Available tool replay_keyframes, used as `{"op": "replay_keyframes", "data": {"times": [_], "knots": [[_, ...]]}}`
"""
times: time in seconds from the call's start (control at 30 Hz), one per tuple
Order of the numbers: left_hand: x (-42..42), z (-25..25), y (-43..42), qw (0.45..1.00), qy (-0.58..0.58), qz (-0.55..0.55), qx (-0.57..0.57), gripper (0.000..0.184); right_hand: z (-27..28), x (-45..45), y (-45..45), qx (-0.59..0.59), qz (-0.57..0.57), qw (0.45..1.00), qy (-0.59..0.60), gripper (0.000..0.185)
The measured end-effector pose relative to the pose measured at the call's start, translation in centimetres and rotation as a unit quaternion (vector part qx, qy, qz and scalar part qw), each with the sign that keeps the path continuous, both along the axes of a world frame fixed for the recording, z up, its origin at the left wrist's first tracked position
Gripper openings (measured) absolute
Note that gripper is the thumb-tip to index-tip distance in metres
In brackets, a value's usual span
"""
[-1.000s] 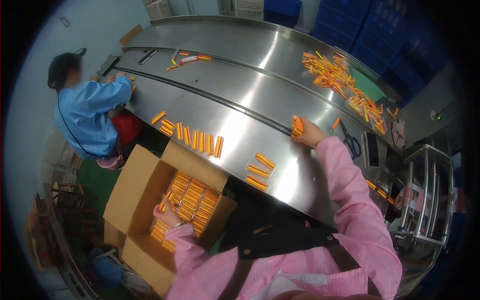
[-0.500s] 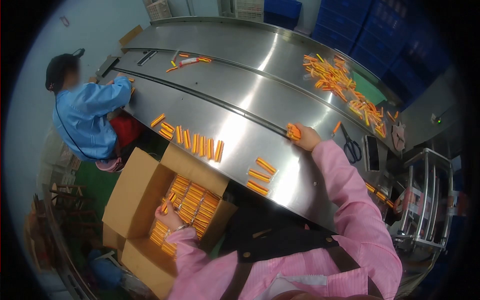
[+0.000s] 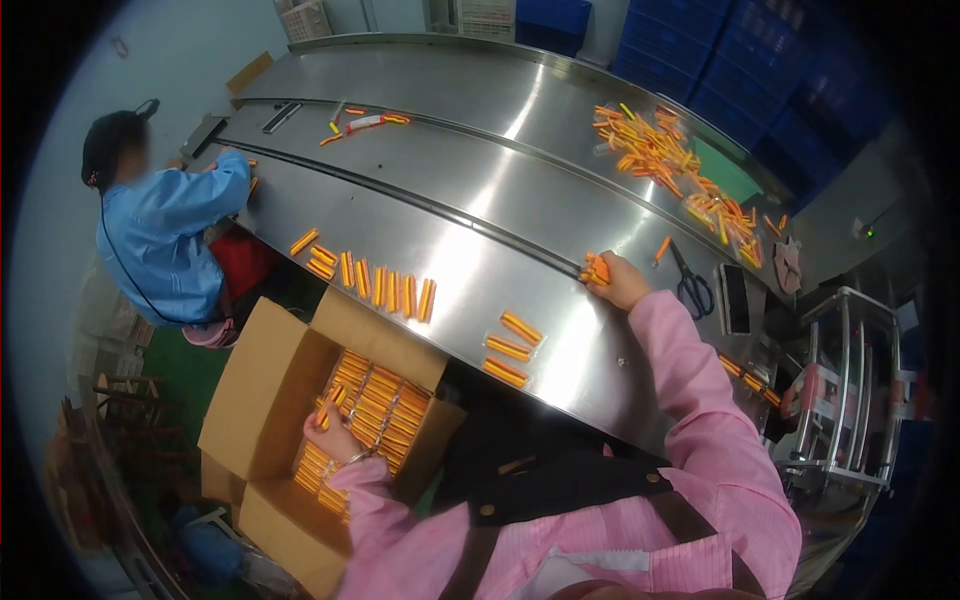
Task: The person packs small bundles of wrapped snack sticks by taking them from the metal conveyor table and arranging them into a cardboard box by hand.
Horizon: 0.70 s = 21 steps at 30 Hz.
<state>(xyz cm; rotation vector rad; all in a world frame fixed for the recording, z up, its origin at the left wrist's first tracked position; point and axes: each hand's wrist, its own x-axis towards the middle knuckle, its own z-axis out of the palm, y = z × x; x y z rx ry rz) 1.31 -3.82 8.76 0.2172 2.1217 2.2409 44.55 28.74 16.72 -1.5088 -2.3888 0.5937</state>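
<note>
My left hand point(image 3: 332, 436) is inside the open cardboard box point(image 3: 255, 390), its fingers closed on an orange-and-yellow stick pack point(image 3: 330, 402). Rows of similar packs point(image 3: 385, 400) fill the box beneath it. Out over the steel table point(image 3: 440, 195), my right hand point(image 3: 622, 280) grips a bunch of orange sticks point(image 3: 595, 268). Three packs point(image 3: 507, 347) lie on the table between my hands, and a row of several more point(image 3: 385, 288) lies along the near edge above the box.
A co-worker in blue point(image 3: 165, 235) sits at the table's left end. Loose sticks point(image 3: 655, 150) are heaped at the back right. Black scissors point(image 3: 692, 290) and a dark flat device point(image 3: 735, 300) lie right of my right hand. A metal frame point(image 3: 845, 390) stands at the right.
The whole view has shifted slightly. My right hand first moved a little left with the orange sticks, then stayed near the table's seam. My left hand still holds its pack in the box.
</note>
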Motion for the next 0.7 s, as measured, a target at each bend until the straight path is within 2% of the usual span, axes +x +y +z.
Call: {"op": "replay_keyframes", "data": {"times": [0.13,0.23,0.3,0.43,0.53,0.6,0.63,0.7], "knots": [[-0.6,-0.6,0.0,1.000,-0.012,0.006,0.019,0.036,0.7,1.9,-0.1,-0.042,-0.012,0.999,0.017,0.042],[-0.5,-0.4,0.3,0.999,0.000,-0.001,0.038,0.035,1.5,2.9,-0.7,-0.004,-0.020,0.999,0.029,0.038],[-0.2,0.0,0.5,0.999,-0.018,0.004,0.038,0.035,2.3,3.5,-1.1,0.019,-0.079,0.995,0.060,0.034],[0.5,0.6,1.1,1.000,0.007,-0.001,0.023,0.035,2.2,5.0,-1.9,0.033,-0.122,0.991,0.053,0.031],[1.6,1.6,1.2,0.999,-0.033,-0.013,0.021,0.036,2.5,4.8,-2.7,0.039,-0.109,0.993,0.027,0.032],[1.9,1.9,1.2,0.998,-0.045,-0.019,0.035,0.036,2.5,4.3,-3.3,0.057,-0.058,0.996,-0.044,0.024],[2.0,2.1,1.2,0.998,-0.044,-0.020,0.034,0.036,2.2,4.2,-3.3,0.056,-0.059,0.996,-0.043,0.024],[2.1,2.5,1.0,1.000,-0.027,-0.009,-0.001,0.036,1.0,4.0,-3.3,0.086,-0.032,0.992,-0.087,0.016]]}}
